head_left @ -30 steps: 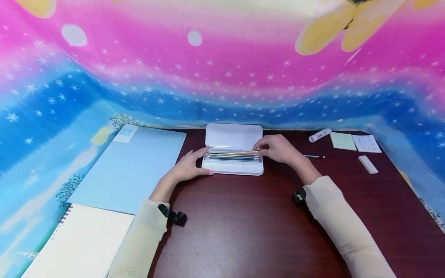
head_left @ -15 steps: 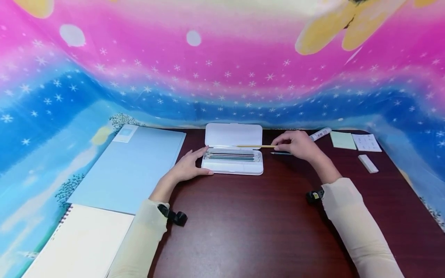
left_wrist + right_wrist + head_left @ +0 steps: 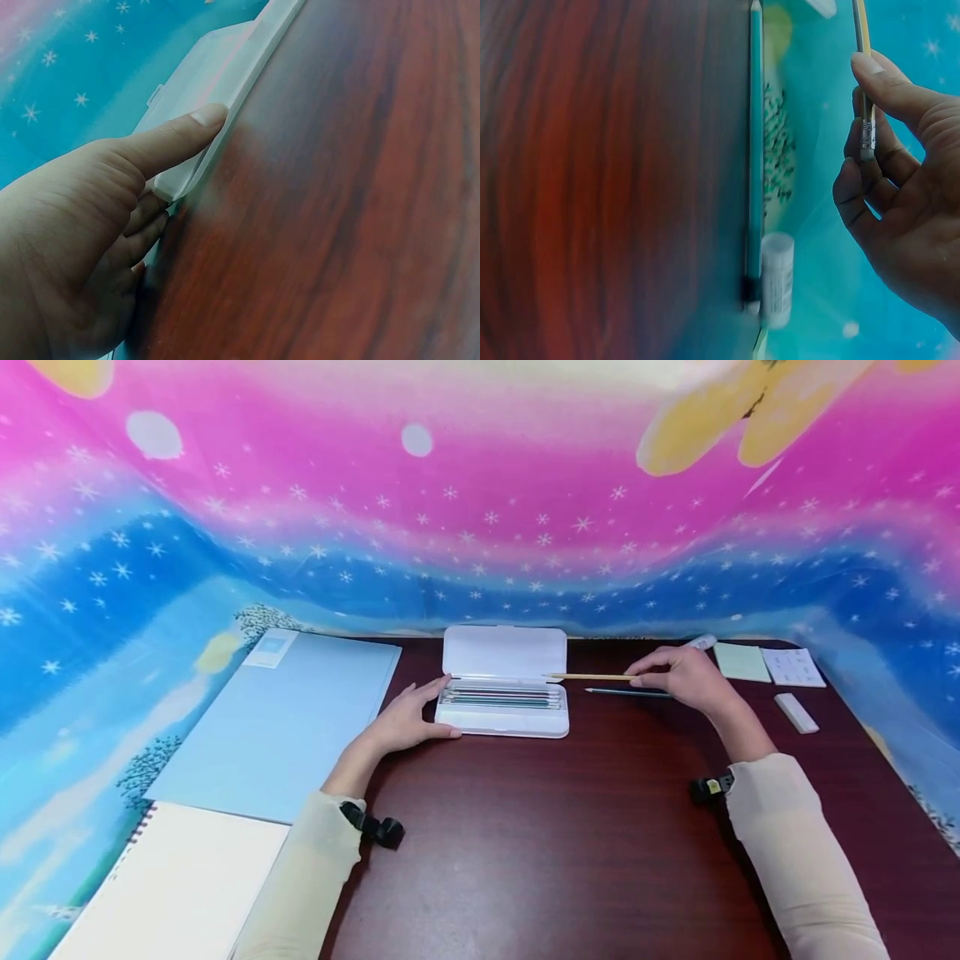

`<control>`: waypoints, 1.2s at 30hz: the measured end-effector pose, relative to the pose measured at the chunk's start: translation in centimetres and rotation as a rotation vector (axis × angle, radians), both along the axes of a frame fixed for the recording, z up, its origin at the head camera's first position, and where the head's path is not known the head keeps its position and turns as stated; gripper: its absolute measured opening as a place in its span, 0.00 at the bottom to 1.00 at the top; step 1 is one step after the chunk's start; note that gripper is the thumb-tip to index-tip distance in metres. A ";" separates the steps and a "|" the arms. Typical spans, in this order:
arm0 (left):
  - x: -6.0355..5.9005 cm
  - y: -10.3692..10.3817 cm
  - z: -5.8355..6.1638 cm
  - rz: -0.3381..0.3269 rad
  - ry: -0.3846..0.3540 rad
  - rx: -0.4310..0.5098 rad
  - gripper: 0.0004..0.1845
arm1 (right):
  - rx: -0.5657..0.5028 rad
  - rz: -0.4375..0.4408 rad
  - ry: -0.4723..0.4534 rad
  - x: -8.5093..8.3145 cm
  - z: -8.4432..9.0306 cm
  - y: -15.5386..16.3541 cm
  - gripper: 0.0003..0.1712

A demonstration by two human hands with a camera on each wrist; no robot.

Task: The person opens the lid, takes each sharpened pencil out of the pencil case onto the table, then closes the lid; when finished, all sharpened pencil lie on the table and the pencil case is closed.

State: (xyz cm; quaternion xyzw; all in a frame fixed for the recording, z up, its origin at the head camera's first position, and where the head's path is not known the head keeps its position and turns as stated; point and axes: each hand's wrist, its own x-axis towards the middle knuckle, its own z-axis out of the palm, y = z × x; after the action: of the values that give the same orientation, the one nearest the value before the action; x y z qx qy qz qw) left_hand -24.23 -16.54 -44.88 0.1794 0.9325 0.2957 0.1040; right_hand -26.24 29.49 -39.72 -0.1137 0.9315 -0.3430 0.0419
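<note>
A white pencil case [image 3: 517,724] lies at the back of the table, its lid [image 3: 504,650] folded back. Several pencils [image 3: 501,698] lie side by side in it. My left hand [image 3: 399,723] holds the case's left end, the thumb on the front rim in the left wrist view. Between thumb and fingers, my right hand [image 3: 690,678] pinches a yellow pencil [image 3: 588,677] near its eraser end, its tip pointing left at the lid's hinge corner. Beneath that hand a dark green pencil [image 3: 611,692] lies on the table, its far end hidden in the head view.
Right of my right hand are a white glue-stick-like tube [image 3: 778,281], a green note pad [image 3: 741,662], a white patterned note pad [image 3: 793,667] and a white eraser-like block [image 3: 797,712]. A blue folder [image 3: 292,727] and a spiral notebook [image 3: 172,877] lie on the left.
My right hand has lifted the yellow pencil out of the case and carried it right, over the green pencil. My left hand has stayed on the case.
</note>
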 end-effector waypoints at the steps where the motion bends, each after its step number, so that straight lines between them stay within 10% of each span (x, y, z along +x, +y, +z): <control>1: 0.0 0.0 0.0 0.000 -0.002 0.001 0.55 | 0.001 -0.009 -0.007 0.0 -0.1 0.3 0.11; 36: -0.1 0.2 0.1 -0.017 0.015 0.010 0.54 | 0.170 -0.022 -0.149 0.1 -1.9 6.1 0.13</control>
State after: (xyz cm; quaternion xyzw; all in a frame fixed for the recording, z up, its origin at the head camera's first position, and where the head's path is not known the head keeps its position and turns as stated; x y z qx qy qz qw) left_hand -24.29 -16.39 -44.73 0.1899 0.9303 0.2980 0.0988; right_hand -26.14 35.55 -41.63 -0.0737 0.9528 -0.2705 0.1169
